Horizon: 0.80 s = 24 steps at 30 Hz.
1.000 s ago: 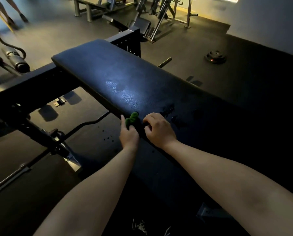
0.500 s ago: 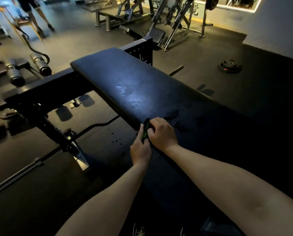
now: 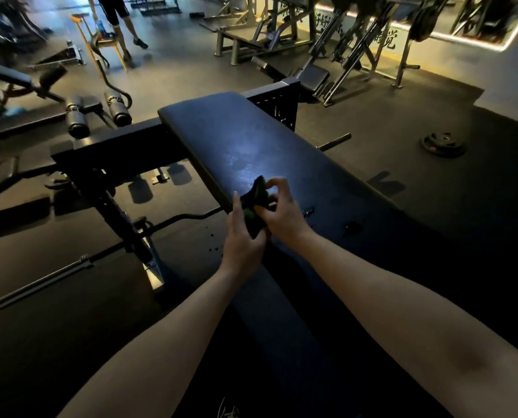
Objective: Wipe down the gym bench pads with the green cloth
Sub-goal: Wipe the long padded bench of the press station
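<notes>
The cloth (image 3: 257,198) is pinched bunched by left grip (image 3: 242,238) and right grip (image 3: 283,214), both curled, at the left edge of the pad (image 3: 239,137), whose length runs ahead and back.

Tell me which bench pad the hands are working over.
The long flat bench pad in the centre: left hand and right hand hold the green cloth at its edge. The tilted pad and small pad behind lie well away.

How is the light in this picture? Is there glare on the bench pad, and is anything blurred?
Head view: dim overall; a pale glare patch sits on the bench pad just beyond the green cloth, which looks mostly dark; the foam rollers at left are blurred.
</notes>
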Motion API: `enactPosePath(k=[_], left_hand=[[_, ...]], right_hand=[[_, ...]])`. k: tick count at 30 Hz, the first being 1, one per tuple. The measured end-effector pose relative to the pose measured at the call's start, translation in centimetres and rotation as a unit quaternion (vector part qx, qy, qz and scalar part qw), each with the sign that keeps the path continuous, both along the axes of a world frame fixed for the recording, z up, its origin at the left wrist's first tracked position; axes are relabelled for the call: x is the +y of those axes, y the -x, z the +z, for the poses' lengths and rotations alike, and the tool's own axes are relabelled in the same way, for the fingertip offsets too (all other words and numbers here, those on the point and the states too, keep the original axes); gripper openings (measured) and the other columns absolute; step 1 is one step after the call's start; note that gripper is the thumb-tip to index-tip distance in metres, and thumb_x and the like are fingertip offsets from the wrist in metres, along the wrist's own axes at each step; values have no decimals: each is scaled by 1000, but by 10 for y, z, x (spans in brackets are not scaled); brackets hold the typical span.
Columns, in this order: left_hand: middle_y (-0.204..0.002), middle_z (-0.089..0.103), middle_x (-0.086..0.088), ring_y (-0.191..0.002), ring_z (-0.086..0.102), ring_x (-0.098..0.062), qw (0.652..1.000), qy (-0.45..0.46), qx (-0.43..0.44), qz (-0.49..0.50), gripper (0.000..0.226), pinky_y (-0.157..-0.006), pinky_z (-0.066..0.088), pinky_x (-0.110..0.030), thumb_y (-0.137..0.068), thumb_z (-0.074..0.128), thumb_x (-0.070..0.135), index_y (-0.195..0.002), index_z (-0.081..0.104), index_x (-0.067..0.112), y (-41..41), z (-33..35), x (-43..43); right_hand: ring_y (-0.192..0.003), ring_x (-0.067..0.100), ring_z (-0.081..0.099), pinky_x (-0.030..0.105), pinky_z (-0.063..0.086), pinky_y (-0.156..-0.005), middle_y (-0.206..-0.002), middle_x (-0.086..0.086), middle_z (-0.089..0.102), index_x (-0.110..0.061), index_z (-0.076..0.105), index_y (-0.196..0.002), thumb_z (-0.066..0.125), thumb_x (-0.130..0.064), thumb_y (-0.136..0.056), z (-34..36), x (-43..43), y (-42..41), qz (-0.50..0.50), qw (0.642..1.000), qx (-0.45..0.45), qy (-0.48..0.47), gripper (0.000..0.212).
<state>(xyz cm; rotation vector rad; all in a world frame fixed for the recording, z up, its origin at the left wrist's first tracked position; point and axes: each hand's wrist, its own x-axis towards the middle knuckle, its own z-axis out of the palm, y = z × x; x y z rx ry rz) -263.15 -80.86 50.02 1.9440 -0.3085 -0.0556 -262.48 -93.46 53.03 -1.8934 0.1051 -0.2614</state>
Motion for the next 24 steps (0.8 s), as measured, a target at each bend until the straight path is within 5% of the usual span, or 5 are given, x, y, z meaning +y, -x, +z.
enactPosePath(k=[4,6,9,12,24], left_hand=[[-155,33,1,-126,53,-15,999,-22,-10,-34,93,-106,46,-32,-87,73,29,-161,16,21,-17,1,-8],[-165,18,-4,-147,32,-26,996,-85,-15,-25,92,-120,31,-43,-89,71,33,-160,16,16,-29,-6,-12],[-168,-3,-11,-155,-4,-26,979,-197,41,-28,103,-126,3,-40,-88,70,43,-160,4,10,-43,-21,-16],[-167,-10,-15,-154,-12,-26,977,-202,68,-31,114,-125,-2,-39,-78,66,50,-159,-1,6,-45,-32,-22],[-163,-31,0,-148,-32,-14,972,-220,70,-48,144,-120,-13,-33,-61,81,70,-160,-12,22,-47,-47,-24]], right_hand=[[-90,30,64,38,51,-79,-94,3,65,-20,56,-99,59,-6,-87,7,-41,-17,-154,980,-3,128,19],[-98,30,62,32,48,-87,-100,7,68,-19,64,-97,57,-5,-86,5,-56,-21,-179,971,-4,160,19],[-113,28,59,28,40,-98,-121,11,67,-15,65,-126,63,-16,-90,-10,-44,-22,-22,974,38,224,36],[-129,28,41,35,28,-109,-141,1,54,-27,53,-141,64,-25,-89,-34,-25,-21,88,933,88,337,53],[-98,40,46,40,39,-93,-108,16,58,-16,72,-118,63,-15,-81,-47,-84,-43,-3,917,28,399,37]])
